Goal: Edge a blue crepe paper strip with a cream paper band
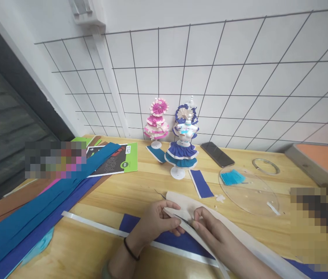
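Observation:
My left hand (pixel 155 223) and my right hand (pixel 210 228) pinch a long cream paper strip (pixel 239 236) between them, low in the middle of the wooden table (pixel 129 193). The strip is folded over at its left end and runs off to the lower right. A thin dark wire or needle (pixel 159 193) pokes out just behind the left fingers. Under the hands lies a dark blue paper sheet (pixel 178 238) and a clear ruler (pixel 100 226).
Behind stand a pink paper doll dress (pixel 156 122) and a blue one (pixel 183 149) on white stands. A phone (pixel 216 154), a clear plate (pixel 254 193) with teal paper, a tape ring (pixel 266 166), blue paper rolls (pixel 36 221) and booklets (pixel 117 159) lie around. A wire grid covers the wall.

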Demonstrator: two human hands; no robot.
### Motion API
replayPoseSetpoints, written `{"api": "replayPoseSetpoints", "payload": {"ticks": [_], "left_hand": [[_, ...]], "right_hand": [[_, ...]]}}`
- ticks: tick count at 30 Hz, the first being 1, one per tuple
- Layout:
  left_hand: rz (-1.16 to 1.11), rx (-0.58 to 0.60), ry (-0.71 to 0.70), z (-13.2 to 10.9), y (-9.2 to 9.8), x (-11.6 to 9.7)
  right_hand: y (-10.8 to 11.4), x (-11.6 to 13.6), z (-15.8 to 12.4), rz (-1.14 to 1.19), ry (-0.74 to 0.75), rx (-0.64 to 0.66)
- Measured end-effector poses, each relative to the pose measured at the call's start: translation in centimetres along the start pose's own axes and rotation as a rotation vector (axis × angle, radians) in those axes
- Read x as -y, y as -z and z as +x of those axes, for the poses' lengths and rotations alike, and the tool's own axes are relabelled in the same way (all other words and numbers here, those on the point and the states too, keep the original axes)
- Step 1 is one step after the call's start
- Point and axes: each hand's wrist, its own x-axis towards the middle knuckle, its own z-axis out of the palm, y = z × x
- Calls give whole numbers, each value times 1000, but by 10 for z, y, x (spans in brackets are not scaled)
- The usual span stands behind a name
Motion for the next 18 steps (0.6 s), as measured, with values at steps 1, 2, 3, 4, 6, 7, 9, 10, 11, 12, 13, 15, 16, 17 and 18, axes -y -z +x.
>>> {"api": "replayPoseSetpoints", "payload": {"ticks": [1, 2, 3, 4, 6, 7, 9, 10, 11, 12, 13, 15, 16, 17, 18], "left_hand": [[2, -3, 3, 0, 0, -1], [4, -4, 8, -1, 0, -1], [4, -5, 11, -1, -1, -2], [3, -4, 11, -1, -1, -3], [0, -2, 9, -1, -1, -3], [1, -2, 9, -1, -1, -3], [2, -1, 11, -1, 0, -2], [1, 0, 11, -1, 0, -1], [-2, 1, 11, -1, 1, -1], [-5, 1, 10, 0, 1, 0], [-6, 1, 10, 0, 2, 0], [-3, -1, 8, 0, 2, 1], [-1, -2, 4, 0, 2, 1], [-2, -3, -3, 0, 2, 1], [-6, -7, -13, 0, 2, 1]], "right_hand": [[0, 0, 0, -3, 2, 4], [0, 0, 0, -2, 7, 9], [0, 0, 0, 0, 12, 13], [0, -1, 1, 2, 18, 17], [0, -2, 1, -4, 20, 15], [0, -3, 0, -12, 15, 9], [0, -4, 0, -26, 2, -4], [0, -5, 0, -25, -1, -9], [-1, -6, 0, -21, -5, -15], [-1, -6, 0, -13, -7, -19], [-2, -7, 1, -5, -7, -24], [-2, -9, 1, 11, -5, -33], [-3, -9, 1, 18, -1, -41], [-3, -10, 1, 26, 6, -47], [-4, -11, 1, 37, 11, -54]]}}
